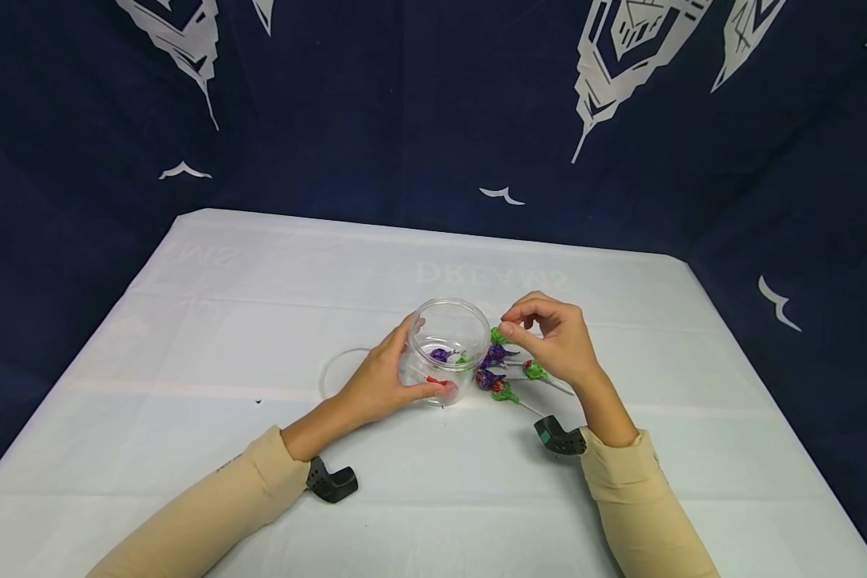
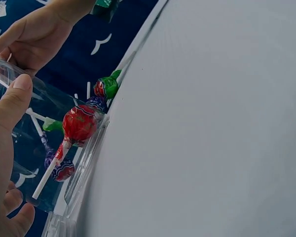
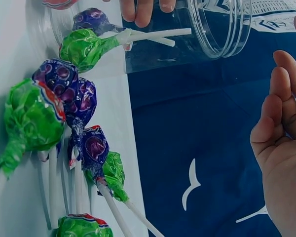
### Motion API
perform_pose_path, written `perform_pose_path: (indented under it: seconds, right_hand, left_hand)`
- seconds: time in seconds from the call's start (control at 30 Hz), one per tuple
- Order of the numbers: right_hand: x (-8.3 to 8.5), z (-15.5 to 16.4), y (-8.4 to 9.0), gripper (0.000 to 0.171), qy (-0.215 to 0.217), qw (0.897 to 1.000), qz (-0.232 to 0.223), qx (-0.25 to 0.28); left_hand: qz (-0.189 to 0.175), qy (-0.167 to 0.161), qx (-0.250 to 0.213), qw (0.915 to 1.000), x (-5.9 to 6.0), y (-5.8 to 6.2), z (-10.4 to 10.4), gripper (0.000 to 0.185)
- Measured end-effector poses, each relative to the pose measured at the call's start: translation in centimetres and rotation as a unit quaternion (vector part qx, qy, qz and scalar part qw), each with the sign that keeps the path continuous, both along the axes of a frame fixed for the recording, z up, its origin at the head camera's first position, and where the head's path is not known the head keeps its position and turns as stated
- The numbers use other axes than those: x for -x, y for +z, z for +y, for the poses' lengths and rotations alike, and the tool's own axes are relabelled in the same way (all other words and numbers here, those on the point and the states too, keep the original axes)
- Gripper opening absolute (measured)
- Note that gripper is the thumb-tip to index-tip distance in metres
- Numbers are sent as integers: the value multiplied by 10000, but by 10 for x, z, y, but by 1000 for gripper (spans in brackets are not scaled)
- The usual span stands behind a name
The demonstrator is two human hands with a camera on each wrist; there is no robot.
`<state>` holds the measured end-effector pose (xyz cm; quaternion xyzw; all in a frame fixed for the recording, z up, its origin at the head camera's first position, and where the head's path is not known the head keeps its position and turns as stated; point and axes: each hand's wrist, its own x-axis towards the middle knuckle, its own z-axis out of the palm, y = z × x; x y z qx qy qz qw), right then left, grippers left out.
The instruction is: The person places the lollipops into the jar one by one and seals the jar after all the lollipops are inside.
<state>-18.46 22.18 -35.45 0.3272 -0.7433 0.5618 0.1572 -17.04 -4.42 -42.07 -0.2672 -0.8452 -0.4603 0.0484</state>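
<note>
My left hand (image 1: 379, 385) grips the side of a clear, open-topped plastic jar (image 1: 449, 301), which stands upright on the table. Inside lie a red-wrapped lollipop (image 2: 80, 124), a purple one (image 3: 91, 20) and a green one (image 3: 83, 49). To the jar's right, several purple and green lollipops (image 1: 503, 392) lie loose, their white sticks pointing mostly right. Just above these hovers my right hand (image 1: 555, 337), fingers loosely bent and thumb near the index finger; I see nothing held in it.
A clear round ring, perhaps the jar's lid (image 1: 323, 373), lies partly hidden behind my left hand. A white cloth covers the table (image 1: 433, 514), and a dark blue printed curtain (image 1: 376, 120) hangs behind its far edge. A tiny dark speck (image 1: 258, 401) shows on the cloth at left.
</note>
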Motion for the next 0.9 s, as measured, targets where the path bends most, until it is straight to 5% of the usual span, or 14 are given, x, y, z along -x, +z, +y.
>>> perform_pose_path:
  seconds: [0.9]
  right_hand:
    - [4,21,4,15,-792,9962,10,-361]
  left_hand:
    - [-12,47,63,10000,0,0,1,109]
